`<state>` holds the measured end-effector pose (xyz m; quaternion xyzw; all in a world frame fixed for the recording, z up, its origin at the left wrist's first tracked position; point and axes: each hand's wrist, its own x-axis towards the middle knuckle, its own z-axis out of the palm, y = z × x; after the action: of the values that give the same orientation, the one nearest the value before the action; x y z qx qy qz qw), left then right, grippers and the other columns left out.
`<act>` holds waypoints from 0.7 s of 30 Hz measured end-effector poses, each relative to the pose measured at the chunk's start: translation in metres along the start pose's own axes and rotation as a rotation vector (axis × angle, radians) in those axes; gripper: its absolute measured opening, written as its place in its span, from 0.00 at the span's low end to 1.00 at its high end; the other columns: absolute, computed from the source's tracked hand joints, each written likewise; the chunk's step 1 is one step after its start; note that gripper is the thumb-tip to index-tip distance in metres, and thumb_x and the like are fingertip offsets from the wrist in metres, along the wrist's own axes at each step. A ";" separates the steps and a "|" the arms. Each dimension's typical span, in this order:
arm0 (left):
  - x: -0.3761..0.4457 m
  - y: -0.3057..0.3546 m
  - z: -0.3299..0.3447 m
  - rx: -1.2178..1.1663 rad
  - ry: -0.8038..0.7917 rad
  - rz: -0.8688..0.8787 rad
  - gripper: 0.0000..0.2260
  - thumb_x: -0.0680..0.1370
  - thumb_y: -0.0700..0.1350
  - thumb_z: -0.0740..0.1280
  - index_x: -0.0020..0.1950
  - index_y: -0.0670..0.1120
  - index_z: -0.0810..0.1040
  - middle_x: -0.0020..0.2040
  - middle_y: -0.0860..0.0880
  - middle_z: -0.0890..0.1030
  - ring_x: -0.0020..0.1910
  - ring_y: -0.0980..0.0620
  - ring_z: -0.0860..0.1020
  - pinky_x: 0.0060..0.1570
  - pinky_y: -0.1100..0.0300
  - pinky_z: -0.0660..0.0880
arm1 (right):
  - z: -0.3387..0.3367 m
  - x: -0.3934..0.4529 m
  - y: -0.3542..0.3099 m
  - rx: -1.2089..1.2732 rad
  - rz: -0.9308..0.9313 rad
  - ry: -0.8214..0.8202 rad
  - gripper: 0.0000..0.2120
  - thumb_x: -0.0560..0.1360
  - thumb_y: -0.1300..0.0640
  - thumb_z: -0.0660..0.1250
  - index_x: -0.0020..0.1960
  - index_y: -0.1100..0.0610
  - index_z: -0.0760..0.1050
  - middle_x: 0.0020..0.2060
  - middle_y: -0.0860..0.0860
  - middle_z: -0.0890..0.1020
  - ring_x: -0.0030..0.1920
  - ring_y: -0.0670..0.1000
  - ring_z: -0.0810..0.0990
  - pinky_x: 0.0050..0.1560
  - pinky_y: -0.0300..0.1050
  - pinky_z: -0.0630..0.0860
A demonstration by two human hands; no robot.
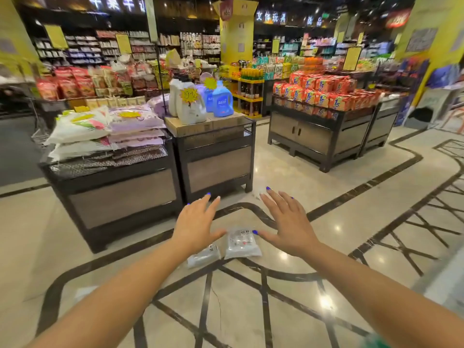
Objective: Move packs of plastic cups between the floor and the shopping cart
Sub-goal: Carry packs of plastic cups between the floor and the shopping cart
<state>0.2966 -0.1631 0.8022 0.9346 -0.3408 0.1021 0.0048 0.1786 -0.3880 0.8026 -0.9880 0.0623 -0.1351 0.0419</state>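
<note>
— How far along is she, do you think?

— Hard to say. Two packs of cups lie on the floor [251, 310] at the lower middle of the frame: the larger pack [242, 244] and, just beside it to the left, a smaller pack [203, 256]. Both are flat on the tiles. Neither is lifted.

— And her hands?

— Both reach forward above the packs. The left hand [194, 223] has its fingers spread wide and holds nothing. The right hand [288, 222] is the same, fingers splayed, its thumb close over the top edge of the larger pack. I cannot tell whether it touches.

— So she's picking up or has just set them down?

— Could be either; I'd judge only that these two packs are on the floor and in no grip.

— The cart?

— I can't make one out for certain. There is some wire frame at the left edge, too blurred to call.

— Anything in the bins?

— The display stand [113, 197] at centre left carries stacked bags; the next one holds boxes with detergent jugs [222, 100] on top.
</note>
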 end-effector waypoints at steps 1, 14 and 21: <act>0.023 0.001 0.002 -0.001 0.002 0.015 0.41 0.75 0.70 0.58 0.80 0.51 0.49 0.80 0.46 0.54 0.76 0.46 0.58 0.74 0.49 0.59 | 0.004 0.019 0.015 -0.021 -0.009 -0.009 0.40 0.75 0.31 0.57 0.79 0.44 0.43 0.80 0.46 0.45 0.79 0.53 0.43 0.77 0.55 0.43; 0.266 -0.018 0.085 -0.036 -0.103 0.056 0.42 0.73 0.73 0.55 0.80 0.51 0.51 0.79 0.48 0.55 0.76 0.47 0.58 0.74 0.50 0.59 | 0.099 0.237 0.156 0.002 -0.036 -0.164 0.45 0.69 0.25 0.47 0.80 0.45 0.42 0.80 0.45 0.49 0.79 0.53 0.46 0.78 0.53 0.46; 0.401 -0.076 0.155 -0.040 -0.172 0.079 0.42 0.73 0.73 0.55 0.80 0.50 0.51 0.79 0.48 0.55 0.76 0.47 0.59 0.74 0.49 0.60 | 0.183 0.347 0.204 0.027 0.070 -0.188 0.48 0.66 0.24 0.44 0.80 0.47 0.48 0.79 0.45 0.53 0.79 0.54 0.52 0.77 0.54 0.50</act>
<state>0.6737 -0.3717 0.7327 0.9255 -0.3783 0.0147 -0.0100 0.5376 -0.6246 0.6972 -0.9928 0.0910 -0.0413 0.0656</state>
